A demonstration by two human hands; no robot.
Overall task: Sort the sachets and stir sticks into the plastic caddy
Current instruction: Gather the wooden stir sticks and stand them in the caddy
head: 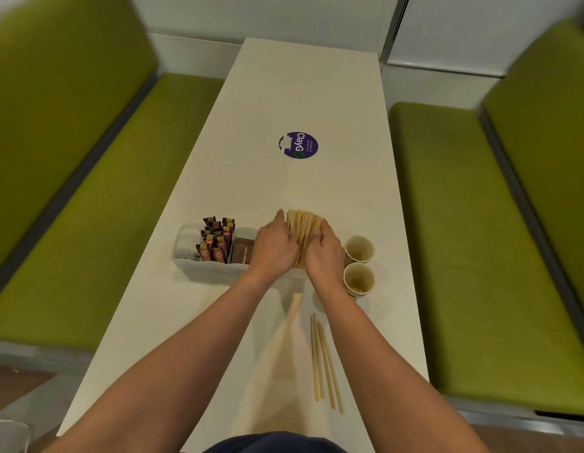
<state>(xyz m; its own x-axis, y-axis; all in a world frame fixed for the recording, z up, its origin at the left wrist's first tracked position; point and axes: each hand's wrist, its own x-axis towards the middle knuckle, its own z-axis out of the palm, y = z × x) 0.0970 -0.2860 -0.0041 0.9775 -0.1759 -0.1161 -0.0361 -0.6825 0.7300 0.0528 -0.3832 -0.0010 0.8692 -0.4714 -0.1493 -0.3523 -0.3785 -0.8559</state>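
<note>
L hand [276, 248] & R hand [326, 255] — fingers [280, 214] clamped on stir sticks [303, 223] at caddy [202, 273].

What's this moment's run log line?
left hand, right hand: grip stir stick bundle at caddy right end | sachets: standing in caddy | loose sticks: on table | paper cups: right of hands

view: single, head-worn, wide-angle | facing: forward and down along the table [303, 93] | range: close over both forearms | centre: left hand [275, 248], right hand [326, 258] | beyond hands: far table end | either side of hands: benches [88, 191]
</note>
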